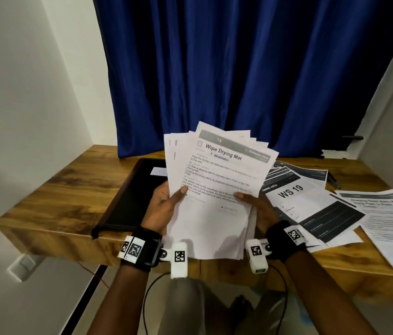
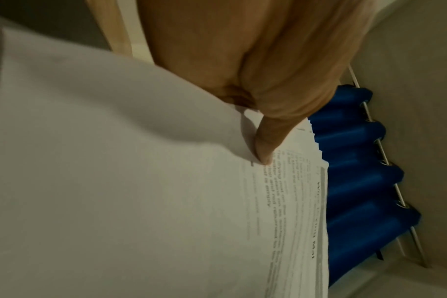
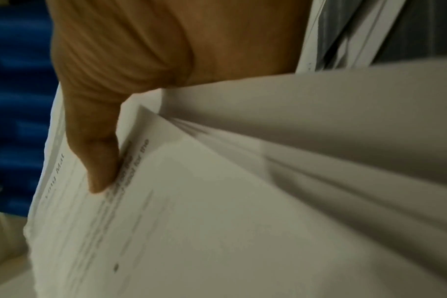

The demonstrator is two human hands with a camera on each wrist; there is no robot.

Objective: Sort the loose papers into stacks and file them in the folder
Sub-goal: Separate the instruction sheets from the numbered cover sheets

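Head view: left hand [image 1: 164, 206] and right hand [image 1: 258, 205] both grip a fanned stack of papers [image 1: 214, 180], thumbs on top, above the wooden table [image 1: 70, 187]. Black folder [image 1: 132, 197] lies left; loose papers [image 1: 311, 204] right.

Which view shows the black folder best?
The head view. There the folder lies on the table, left of the sheets gripped by the left hand and right hand. Neither wrist view shows the folder: both are filled with sheets, a thumb and blue curtain.
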